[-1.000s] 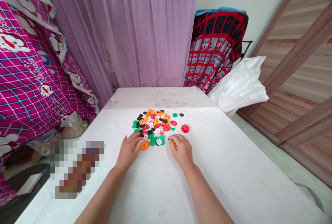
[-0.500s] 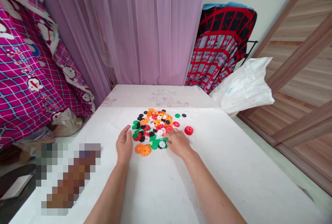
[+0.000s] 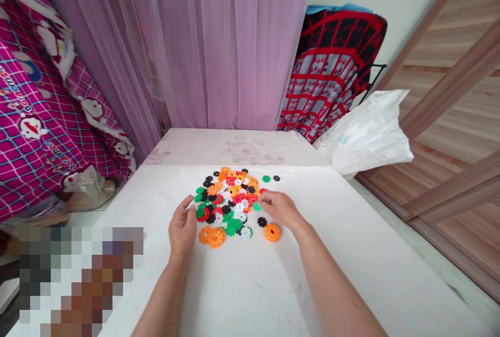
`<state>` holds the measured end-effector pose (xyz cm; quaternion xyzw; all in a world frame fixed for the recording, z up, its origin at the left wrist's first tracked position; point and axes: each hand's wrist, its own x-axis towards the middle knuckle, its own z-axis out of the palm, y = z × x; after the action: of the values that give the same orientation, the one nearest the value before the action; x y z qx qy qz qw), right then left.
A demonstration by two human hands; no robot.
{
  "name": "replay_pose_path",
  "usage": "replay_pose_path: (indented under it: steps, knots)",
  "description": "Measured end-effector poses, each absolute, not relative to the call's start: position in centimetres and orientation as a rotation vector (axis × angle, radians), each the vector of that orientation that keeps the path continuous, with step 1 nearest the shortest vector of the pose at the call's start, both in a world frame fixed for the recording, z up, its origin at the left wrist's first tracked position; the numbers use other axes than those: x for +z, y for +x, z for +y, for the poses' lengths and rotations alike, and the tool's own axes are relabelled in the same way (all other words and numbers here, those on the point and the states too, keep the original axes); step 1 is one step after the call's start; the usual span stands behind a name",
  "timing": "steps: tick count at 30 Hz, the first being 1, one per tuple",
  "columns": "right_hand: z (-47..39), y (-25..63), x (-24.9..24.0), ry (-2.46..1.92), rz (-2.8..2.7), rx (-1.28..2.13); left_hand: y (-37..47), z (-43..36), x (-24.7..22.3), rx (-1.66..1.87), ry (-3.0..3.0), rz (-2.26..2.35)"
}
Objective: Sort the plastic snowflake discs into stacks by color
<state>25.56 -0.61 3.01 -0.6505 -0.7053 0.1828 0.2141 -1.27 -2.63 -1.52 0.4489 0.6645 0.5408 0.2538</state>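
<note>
A heap of small notched plastic discs in orange, red, green, black and white (image 3: 234, 196) lies on the white table cover. My right hand (image 3: 279, 208) is at the heap's right side, its fingers pinching a light green disc (image 3: 257, 206). Just below that hand are a black disc (image 3: 262, 221) and an orange disc (image 3: 272, 232). My left hand (image 3: 183, 226) rests at the heap's left edge, fingers apart and thumb raised, holding nothing. Two overlapping orange discs (image 3: 212, 236) lie to its right.
A white plastic bag (image 3: 367, 134) hangs by the table's right edge. Purple curtains (image 3: 226, 45) stand behind the table (image 3: 242, 290). A red and black patterned cloth (image 3: 328, 71) is at the back right. The lower left is pixelated.
My right hand has moved right and slightly up, now with a light green disc in its fingers. Orange and black discs now show below it. My left hand has shifted slightly left and down.
</note>
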Motion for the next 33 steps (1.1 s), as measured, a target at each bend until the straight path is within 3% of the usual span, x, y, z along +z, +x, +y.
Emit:
replay_pose_path:
  steps: [5,14,27,33]
  knots:
    - [5.2,30.3,3.3,-2.036,-1.610,0.428,-1.3,-2.7,-1.5,1.440,1.219,1.815]
    - [10.3,30.6,1.7,-2.160,-1.652,0.464,-1.4,-2.9,-1.4,1.461,1.200,1.809]
    - [8.2,30.4,4.1,-2.332,-1.757,0.241,-1.2,-2.9,-1.2,1.504,1.207,1.787]
    - [3.1,28.0,5.3,-2.105,-1.923,0.274,-1.1,-2.8,-1.1,1.522,1.201,1.773]
